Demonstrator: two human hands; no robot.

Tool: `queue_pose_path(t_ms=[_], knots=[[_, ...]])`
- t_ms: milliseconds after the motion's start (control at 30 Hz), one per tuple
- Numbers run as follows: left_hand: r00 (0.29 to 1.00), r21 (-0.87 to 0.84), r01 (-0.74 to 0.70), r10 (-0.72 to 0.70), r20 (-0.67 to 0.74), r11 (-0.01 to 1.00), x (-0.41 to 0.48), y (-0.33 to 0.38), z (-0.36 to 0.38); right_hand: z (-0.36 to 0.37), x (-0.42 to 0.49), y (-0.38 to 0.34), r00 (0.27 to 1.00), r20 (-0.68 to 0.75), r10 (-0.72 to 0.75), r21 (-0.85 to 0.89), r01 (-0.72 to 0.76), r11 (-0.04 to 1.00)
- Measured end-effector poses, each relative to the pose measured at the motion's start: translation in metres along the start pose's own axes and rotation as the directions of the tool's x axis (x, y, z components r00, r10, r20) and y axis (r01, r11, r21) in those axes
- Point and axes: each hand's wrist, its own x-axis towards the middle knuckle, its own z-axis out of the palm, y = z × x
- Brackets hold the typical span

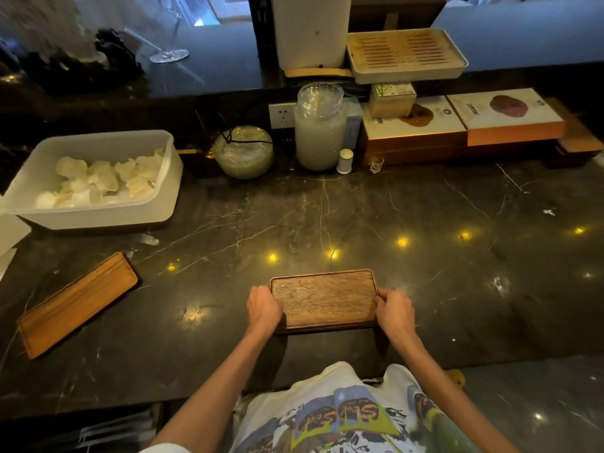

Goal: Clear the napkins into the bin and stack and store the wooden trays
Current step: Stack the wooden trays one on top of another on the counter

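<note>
Dark veined marble forms the counter in front of you. Your left hand curls its fingers round the left short end of a dark wooden tray, and your right hand grips the right short end the same way, thumb on the rim. Both forearms reach forward from your body and angle in toward the tray. It is by the counter's near edge, about midway along; whether it rests on the marble or hangs just above cannot be told. Two wooden trays show: this one and a lighter tray lying askew toward the left edge. One white bin at the far left holds crumpled napkins.
</note>
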Motion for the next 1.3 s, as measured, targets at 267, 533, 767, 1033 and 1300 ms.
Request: queue_pose_path(t_ms=[267,533,767,1033,1300], knots=[[0.999,-0.064,0.045,-0.045,0.003,0.997,0.003,-0.007,-0.009,-0.006,0.006,0.004,0.998,0.054,0.043,0.055,-0.046,0.997],[0.999,0.036,0.041,-0.042,0.032,0.999,0.006,-0.005,-0.011,-0.008,0.007,0.004,0.989,0.132,0.063,0.098,-0.076,0.992],[0.994,0.021,0.079,-0.08,0.071,0.997,0.008,-0.007,-0.011,-0.005,0.004,0.002,0.991,0.117,0.057,0.082,-0.067,0.994],[0.994,0.021,0.042,-0.044,0.101,0.999,0.009,-0.009,-0.01,0.0,-0.003,-0.012,0.996,0.032,0.079,0.045,-0.081,0.996],[0.969,-0.053,-0.048,0.06,0.242,0.997,0.022,-0.031,-0.041,0.016,-0.017,-0.051,0.995,-0.055,0.077,-0.162,-0.085,0.983]])
